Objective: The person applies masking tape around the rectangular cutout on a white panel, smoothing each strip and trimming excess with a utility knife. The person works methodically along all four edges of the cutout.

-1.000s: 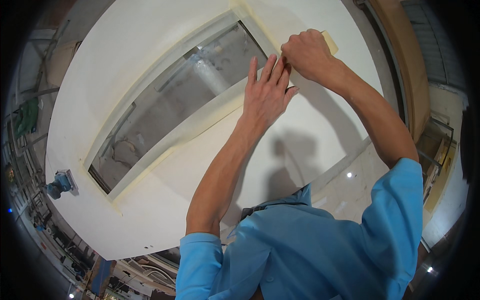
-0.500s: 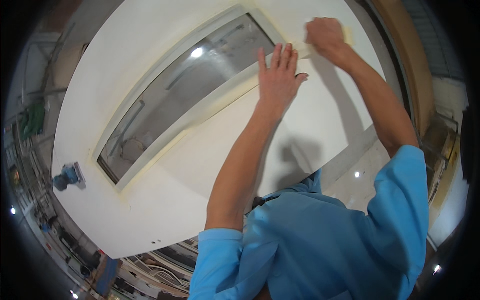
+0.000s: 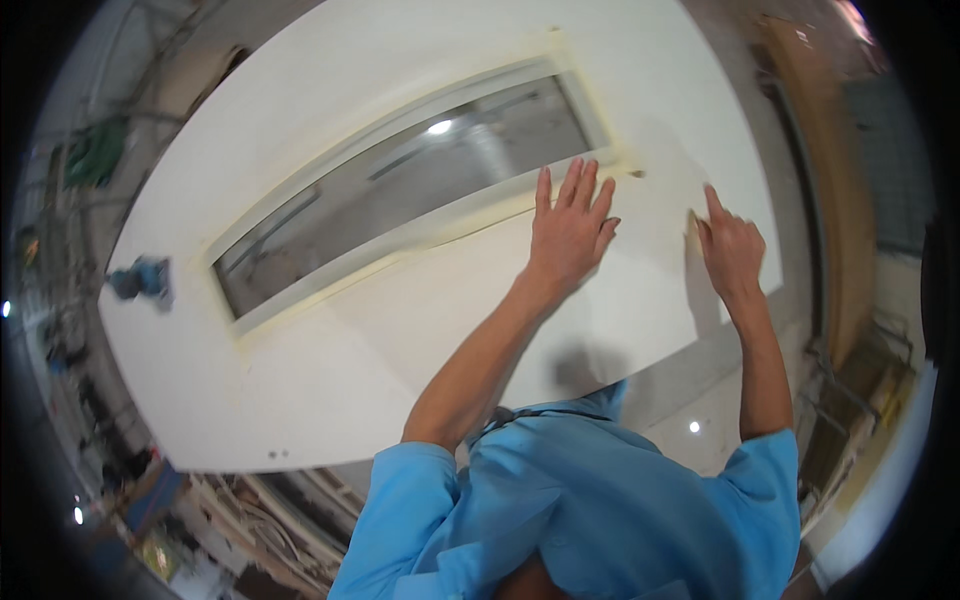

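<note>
A large white panel (image 3: 400, 390), perhaps a door, lies in front of me with a long curved window opening (image 3: 420, 170). A grey frame strip borders the opening, and pale yellow masking tape (image 3: 340, 282) runs along its edges. My left hand (image 3: 570, 235) rests flat, fingers spread, on the taped near border towards its right end. Over the panel's right part is my right hand (image 3: 735, 252), index finger stretched out and thumb apart, other fingers curled. A small yellowish bit shows by that thumb tip; I cannot make out what it is.
A blue power sander (image 3: 142, 283) sits at the panel's left edge. Two small holes pierce the near left edge. Beyond the right side stands a long brown board (image 3: 830, 180). Stacked strips and frames (image 3: 270, 530) lie below at the lower left.
My right hand has come from beyond the opening's right end nearer to me and right, its fist loosening with the index finger extended. The left hand stays on the border; the view has shifted.
</note>
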The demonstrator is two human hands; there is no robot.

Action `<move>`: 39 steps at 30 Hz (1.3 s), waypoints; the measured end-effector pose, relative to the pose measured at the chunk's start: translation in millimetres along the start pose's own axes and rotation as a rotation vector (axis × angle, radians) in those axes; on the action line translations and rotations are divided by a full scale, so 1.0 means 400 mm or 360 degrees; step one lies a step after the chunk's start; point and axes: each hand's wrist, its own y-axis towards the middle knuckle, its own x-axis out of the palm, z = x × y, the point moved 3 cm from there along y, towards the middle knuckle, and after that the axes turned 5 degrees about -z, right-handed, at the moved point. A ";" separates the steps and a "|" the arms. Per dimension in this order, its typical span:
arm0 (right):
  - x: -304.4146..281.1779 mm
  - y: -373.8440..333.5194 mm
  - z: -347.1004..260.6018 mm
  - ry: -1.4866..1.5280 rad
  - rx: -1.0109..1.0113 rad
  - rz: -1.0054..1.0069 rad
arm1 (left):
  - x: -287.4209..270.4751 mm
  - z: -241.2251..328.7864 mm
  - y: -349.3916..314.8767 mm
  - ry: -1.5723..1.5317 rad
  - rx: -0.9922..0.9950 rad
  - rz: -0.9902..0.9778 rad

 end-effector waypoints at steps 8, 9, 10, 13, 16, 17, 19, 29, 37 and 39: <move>-0.015 0.021 -0.056 0.0364 -0.0161 0.0084 | -0.366 -0.258 -0.404 0.0499 -0.1014 0.0602; -0.010 0.044 -0.064 0.0328 -0.0155 0.0087 | -0.386 -0.266 -0.435 0.0592 -0.1029 0.0603; -0.005 0.070 -0.072 0.0279 -0.0119 0.0068 | -0.394 -0.264 -0.461 0.0585 -0.1024 0.0572; 0.009 0.146 -0.121 0.0557 0.0120 0.0148 | -0.392 -0.245 -0.504 0.0562 -0.0985 0.0504; 0.034 0.215 -0.161 0.0708 0.0373 -0.0313 | -0.358 -0.217 -0.502 0.0514 -0.0891 0.0472; 0.036 0.228 -0.169 0.0712 0.0412 -0.0313 | -0.345 -0.213 -0.495 0.0511 -0.0884 0.0437; 0.039 0.248 -0.175 0.0787 0.0417 -0.0198 | -0.323 -0.213 -0.476 0.0476 -0.0857 0.0420; 0.054 0.272 -0.074 0.2069 0.0435 -0.0184 | -0.302 -0.228 -0.438 0.0483 -0.0863 0.0445; -0.072 0.274 -0.046 0.2508 0.0252 -0.0180 | -0.300 -0.232 -0.432 0.0623 -0.0908 0.0439; -0.073 0.273 -0.047 0.2522 0.0334 -0.0148 | -0.298 -0.239 -0.430 0.0640 -0.0881 0.0411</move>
